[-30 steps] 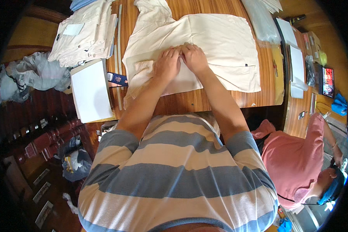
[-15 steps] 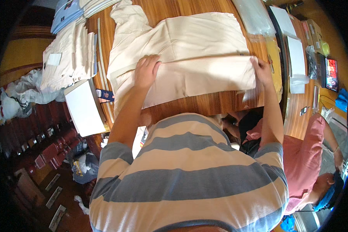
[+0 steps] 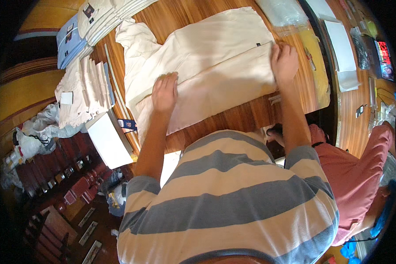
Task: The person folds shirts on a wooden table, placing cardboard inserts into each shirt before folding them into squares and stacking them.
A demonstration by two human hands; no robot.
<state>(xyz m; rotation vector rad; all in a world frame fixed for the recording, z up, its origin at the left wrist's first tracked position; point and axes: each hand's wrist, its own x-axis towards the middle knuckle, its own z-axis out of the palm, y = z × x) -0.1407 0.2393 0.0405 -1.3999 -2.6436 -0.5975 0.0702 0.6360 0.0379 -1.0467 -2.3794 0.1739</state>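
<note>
A cream shirt [image 3: 215, 39] lies spread on the wooden table, a rumpled sleeve at its far left. Its near side is folded over in a long flap, and a small dark tag shows by the fold line near the right end. My left hand [image 3: 165, 93] rests flat on the left part of the flap, fingers stretched out. At the flap's right end, my right hand [image 3: 284, 65] has its bent fingers closed at the corner of the cloth; the fingertips are partly hidden.
Stacks of folded cream shirts [image 3: 84, 90] and blue shirts [image 3: 70, 44] stand at the left, near white card sheets [image 3: 111, 141] and a dark blue tag [image 3: 127, 124]. Clear plastic bags [image 3: 282, 13] lie at the far right. A person in pink clothing [image 3: 343, 185] sits at right.
My right hand has moved the flap's right end away from me, so the fold line now slants up to the right. My left hand stays on the flap. The view has shifted slightly.
</note>
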